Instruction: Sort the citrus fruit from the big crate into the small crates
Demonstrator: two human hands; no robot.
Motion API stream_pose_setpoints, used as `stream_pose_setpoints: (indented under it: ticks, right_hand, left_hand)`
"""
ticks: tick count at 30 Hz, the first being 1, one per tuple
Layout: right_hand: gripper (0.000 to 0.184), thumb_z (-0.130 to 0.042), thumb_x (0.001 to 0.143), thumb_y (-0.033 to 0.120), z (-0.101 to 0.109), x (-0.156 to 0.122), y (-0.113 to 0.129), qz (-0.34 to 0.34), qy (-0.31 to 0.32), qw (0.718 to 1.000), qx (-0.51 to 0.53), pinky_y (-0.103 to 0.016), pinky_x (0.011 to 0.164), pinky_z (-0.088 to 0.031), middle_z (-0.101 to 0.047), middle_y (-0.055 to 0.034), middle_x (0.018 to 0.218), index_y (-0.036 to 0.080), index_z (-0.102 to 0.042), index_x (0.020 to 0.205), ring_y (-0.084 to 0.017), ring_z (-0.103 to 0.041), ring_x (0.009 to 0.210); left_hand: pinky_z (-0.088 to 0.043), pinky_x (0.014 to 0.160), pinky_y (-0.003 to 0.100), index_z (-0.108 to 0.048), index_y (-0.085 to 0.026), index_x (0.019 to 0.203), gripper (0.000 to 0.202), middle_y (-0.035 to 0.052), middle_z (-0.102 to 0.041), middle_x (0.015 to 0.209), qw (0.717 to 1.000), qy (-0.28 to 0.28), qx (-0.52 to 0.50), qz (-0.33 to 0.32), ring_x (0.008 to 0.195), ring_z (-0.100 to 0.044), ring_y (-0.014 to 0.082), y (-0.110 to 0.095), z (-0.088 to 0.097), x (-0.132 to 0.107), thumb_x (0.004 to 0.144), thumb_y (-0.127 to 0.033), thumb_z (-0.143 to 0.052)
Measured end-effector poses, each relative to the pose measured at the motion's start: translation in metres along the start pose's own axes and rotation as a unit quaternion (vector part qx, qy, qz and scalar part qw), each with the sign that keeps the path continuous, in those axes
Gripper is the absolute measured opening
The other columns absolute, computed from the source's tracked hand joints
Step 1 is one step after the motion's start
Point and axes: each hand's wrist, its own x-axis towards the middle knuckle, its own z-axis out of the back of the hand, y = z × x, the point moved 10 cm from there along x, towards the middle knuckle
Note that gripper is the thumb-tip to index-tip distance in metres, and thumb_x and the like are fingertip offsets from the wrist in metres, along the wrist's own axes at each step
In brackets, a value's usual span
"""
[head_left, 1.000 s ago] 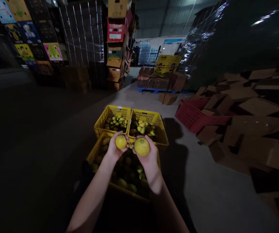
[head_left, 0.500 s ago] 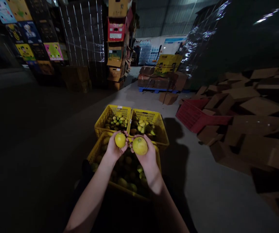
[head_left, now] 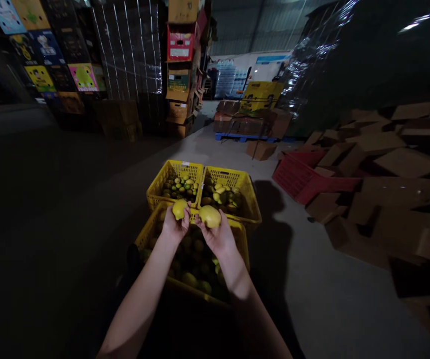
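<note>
Your left hand (head_left: 176, 227) has its fingers closed round one smaller yellow fruit (head_left: 179, 209), your right hand (head_left: 221, 240) round one larger yellow fruit (head_left: 210, 216) (two held), above one near crate (head_left: 245, 244); two far crates (head_left: 251, 199) stand beyond.

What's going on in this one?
A person holds a yellow fruit in each hand: a smaller one in the left hand and a larger one in the right hand. Both are held up side by side above the near yellow crate, which has more fruit in it. Two more yellow crates, left and right, stand just beyond, also holding fruit.
</note>
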Motion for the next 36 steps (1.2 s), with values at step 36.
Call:
stream_pose_setpoints:
  ticks: [36]
  right_hand:
    - [0.039,-0.052,0.08,0.053,-0.015,-0.005,0.003,-0.008,0.064,0.998,-0.016,-0.023,0.038,-0.044,-0.066,-0.0055,0.058,0.018,-0.066,0.069,-0.014,-0.06,0.049]
  left_hand:
    - [-0.049,0.037,0.016,-0.059,-0.01,0.08,0.038,0.0057,-0.065,0.063,0.98,0.083,0.18,0.008,0.048,-0.064,0.0124,0.011,-0.014,-0.008,0.095,-0.033,-0.032]
